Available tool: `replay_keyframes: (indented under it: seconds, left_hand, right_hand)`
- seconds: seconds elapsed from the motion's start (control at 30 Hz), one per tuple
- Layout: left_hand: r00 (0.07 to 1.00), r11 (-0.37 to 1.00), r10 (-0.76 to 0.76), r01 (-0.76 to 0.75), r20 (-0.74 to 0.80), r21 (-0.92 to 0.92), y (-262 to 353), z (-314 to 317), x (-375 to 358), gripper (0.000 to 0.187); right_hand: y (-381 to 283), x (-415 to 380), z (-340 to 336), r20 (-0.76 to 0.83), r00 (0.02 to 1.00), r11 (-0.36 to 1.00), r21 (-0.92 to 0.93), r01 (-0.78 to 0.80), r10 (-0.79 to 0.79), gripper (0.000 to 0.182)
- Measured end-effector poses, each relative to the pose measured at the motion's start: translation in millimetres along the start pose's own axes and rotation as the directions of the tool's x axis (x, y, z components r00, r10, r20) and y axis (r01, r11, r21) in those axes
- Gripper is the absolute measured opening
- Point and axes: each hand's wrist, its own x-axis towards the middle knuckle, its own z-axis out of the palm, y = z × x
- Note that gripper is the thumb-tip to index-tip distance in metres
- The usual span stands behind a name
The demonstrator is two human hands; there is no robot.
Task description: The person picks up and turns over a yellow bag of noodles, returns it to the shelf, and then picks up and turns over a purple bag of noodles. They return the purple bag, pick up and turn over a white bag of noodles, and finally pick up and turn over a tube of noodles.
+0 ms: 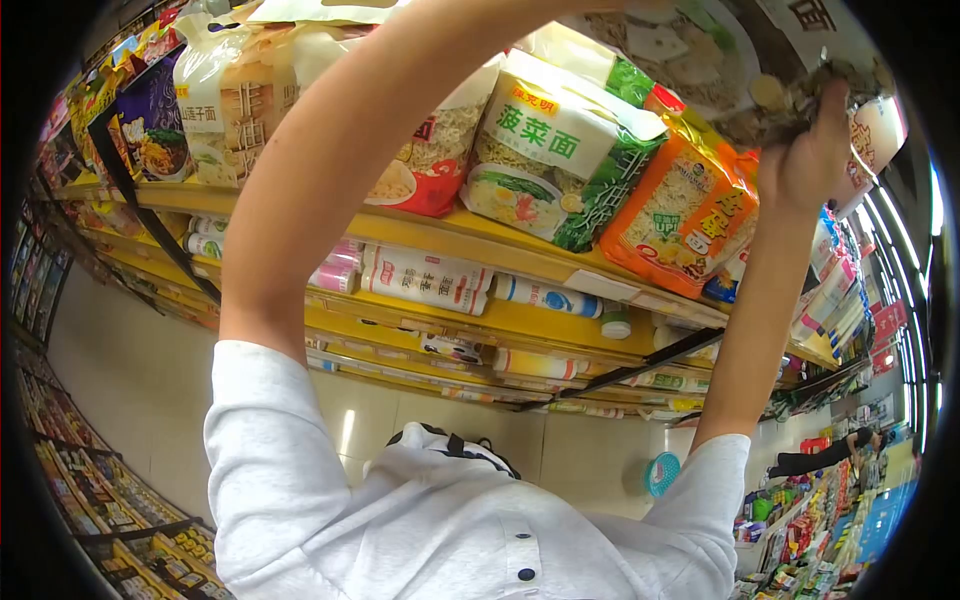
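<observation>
While both my arms reach up toward the top of the yellow shelf [470,235], only one of my hands shows clearly. At the right of the view, one hand [815,150] is curled shut around the lower edge of a large clear noodle bag [700,50], which sits at the very top of the shelf and leans out over the packs below. Since the view looks turned over, I take this to be my left hand, though I cannot be certain. My other arm [330,170] runs bare across the middle of the view and its hand passes out of sight at the top edge, so I cannot tell what it grips or whether it is open.

Just beside the gripping hand stands an orange noodle pack [690,215], tilted, touching a green and white spinach noodle pack [560,150] next to it. Behind my bare arm sits a red and white pack [430,165], and further along are pale bags [235,95] and a purple pack [150,120]. One level away on the shelf lie white rolls of noodles [425,280] on their sides. My white sleeves [270,440] fill the near part of the view. Far off in the aisle a person in dark clothes [825,455] bends over.
</observation>
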Motion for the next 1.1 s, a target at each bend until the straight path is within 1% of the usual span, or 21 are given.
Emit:
replay_keyframes:
  seconds: [0.07,0.13,0.2,0.23,0.27,0.3,0.33,0.37,0.4,0.43,0.5,0.53,0.63,0.7,0.73,0.77,0.8,0.83,0.9,0.97,1.1]
  left_hand:
    - [0.984,0.949,-0.175,0.179,0.040,-0.258,-0.1,6.7,-1.7,0.056]
    - [0.984,0.961,-0.152,0.170,0.097,-0.218,9.3,2.3,-13.8,0.056]
    - [0.994,0.717,-0.108,0.080,0.002,-0.693,34.5,-3.7,-28.3,0.062]
    - [0.994,0.713,-0.110,0.082,0.005,-0.696,49.3,-11.2,-41.1,0.062]
    - [0.909,0.690,-0.360,0.410,0.208,-0.597,64.9,-23.6,-58.3,0.072]
    - [0.722,0.579,-0.584,0.691,0.370,-0.434,83.2,-33.9,-77.7,0.084]
    - [0.679,0.550,-0.652,0.730,0.337,-0.407,109.0,-35.9,-105.7,0.096]
    - [0.633,0.526,-0.718,0.766,0.291,-0.369,135.8,-41.5,-128.9,0.109]
    - [0.542,0.428,-0.748,0.835,0.383,-0.347,159.7,-50.2,-141.1,0.117]
    - [0.441,0.325,-0.765,0.893,0.468,-0.311,180.9,-58.4,-149.8,0.125]
    - [0.313,0.216,-0.791,0.947,0.526,-0.239,217.2,-70.4,-162.0,0.119]
    - [0.282,0.184,-0.794,0.956,0.539,-0.229,228.9,-73.5,-169.1,0.119]
    - [0.055,-0.046,-0.788,0.988,0.614,-0.148,267.4,-81.7,-187.5,0.112]
    - [-0.148,-0.260,-0.756,0.962,0.637,-0.086,284.2,-85.9,-196.7,0.104]
    - [-0.144,-0.244,-0.757,0.967,0.638,-0.071,292.1,-87.2,-203.5,0.096]
    - [-0.189,-0.281,-0.746,0.959,0.638,-0.045,300.6,-88.8,-207.4,0.096]
    - [-0.251,-0.345,-0.733,0.938,0.633,-0.027,307.3,-88.9,-210.1,0.092]
    - [-0.305,-0.401,-0.716,0.916,0.628,-0.012,312.4,-90.1,-215.7,0.088]
    - [-0.302,-0.401,-0.724,0.916,0.621,-0.022,325.3,-91.3,-235.8,0.079]
    - [-0.398,-0.545,-0.720,0.832,0.569,-0.107,333.1,-89.0,-254.0,0.072]
    - [-0.539,-0.698,-0.659,0.698,0.525,-0.159,349.1,-77.5,-261.4,0.063]
  right_hand:
    - [-11.9,-14.8,-1.0,-0.051,0.999,0.997,-0.076,-0.004,0.000,0.041]
    - [-27.1,-37.2,-0.5,-0.097,0.995,0.989,-0.147,-0.006,-0.008,0.043]
    - [-36.4,-69.8,-3.2,-0.154,0.986,0.979,-0.185,-0.087,0.059,0.042]
    - [-36.6,-84.9,-12.9,-0.185,0.976,0.956,-0.248,-0.156,0.112,0.047]
    - [-34.7,-102.4,-25.2,-0.222,0.962,0.924,-0.310,-0.225,0.160,0.052]
    - [-30.9,-128.5,-39.4,-0.146,0.972,0.826,-0.513,-0.233,0.183,0.057]
    - [-30.6,-159.7,-56.4,-0.090,0.970,0.680,-0.698,-0.224,0.227,0.062]
    - [-36.0,-186.1,-64.4,-0.153,0.947,0.690,-0.653,-0.311,0.283,0.070]
    - [-49.6,-197.4,-45.5,-0.123,0.914,0.817,-0.414,-0.402,0.388,0.069]
    - [-57.6,-213.8,-43.5,-0.131,0.907,0.809,-0.415,-0.416,0.399,0.069]
    - [-74.6,-255.4,-48.5,-0.151,0.799,0.727,-0.344,-0.595,0.582,0.066]
    - [-82.4,-275.7,-52.7,-0.163,0.725,0.664,-0.306,-0.682,0.670,0.064]
    - [-87.2,-312.7,-60.1,-0.195,0.524,0.476,-0.244,-0.845,0.829,0.064]
    - [-82.8,-333.3,-65.1,-0.197,0.405,0.364,-0.211,-0.907,0.893,0.066]
    - [-81.5,-344.3,-70.1,-0.133,0.370,0.344,-0.182,-0.921,0.919,0.066]
    - [-82.3,-355.4,-75.6,-0.066,0.338,0.325,-0.150,-0.934,0.939,0.067]
    - [-83.7,-365.1,-83.1,-0.081,0.272,0.256,-0.166,-0.952,0.959,0.073]
    - [-82.5,-374.6,-87.5,-0.085,0.245,0.230,-0.156,-0.961,0.966,0.073]
    - [-80.3,-392.5,-97.8,-0.087,0.190,0.183,-0.076,-0.980,0.978,0.081]
    - [-78.1,-408.7,-108.4,-0.039,0.179,0.175,-0.084,-0.981,0.983,0.087]
    - [-80.0,-422.0,-118.2,0.012,0.145,0.143,0.115,-0.983,0.989,0.087]
